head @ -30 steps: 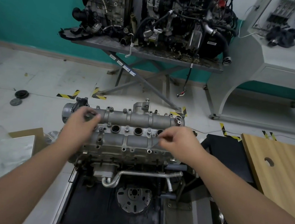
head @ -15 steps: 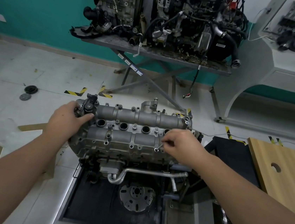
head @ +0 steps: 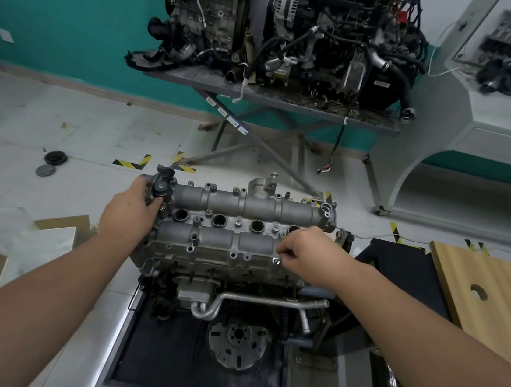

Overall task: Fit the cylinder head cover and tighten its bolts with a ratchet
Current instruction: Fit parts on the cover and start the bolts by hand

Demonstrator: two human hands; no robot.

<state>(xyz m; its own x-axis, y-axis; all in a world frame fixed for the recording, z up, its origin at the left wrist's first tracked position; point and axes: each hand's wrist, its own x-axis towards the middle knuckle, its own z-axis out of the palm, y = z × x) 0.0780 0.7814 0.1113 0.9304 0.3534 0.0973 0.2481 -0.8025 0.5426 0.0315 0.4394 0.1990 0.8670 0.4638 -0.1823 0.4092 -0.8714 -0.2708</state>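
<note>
The grey cast-metal cylinder head cover (head: 238, 223) sits on top of the engine. The left hand (head: 131, 211) grips its left end, the right hand (head: 308, 252) pinches a small silver bolt (head: 276, 261) at its front edge

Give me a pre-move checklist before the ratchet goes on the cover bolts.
1. Cylinder head cover sits on the engine: ok; whether it is fully seated, cannot tell.
2. Left hand steadies the cover's left end, by the black fitting: ok.
3. Right hand pinches a bolt at a front-edge hole: ok; thread engagement, cannot tell.
4. Other front-edge holes filled with bolts: cannot tell, too small.
5. Ratchet within reach: not ok, none in view.
6. Spark plug wells clear of loose parts: cannot tell, they look dark.
</note>
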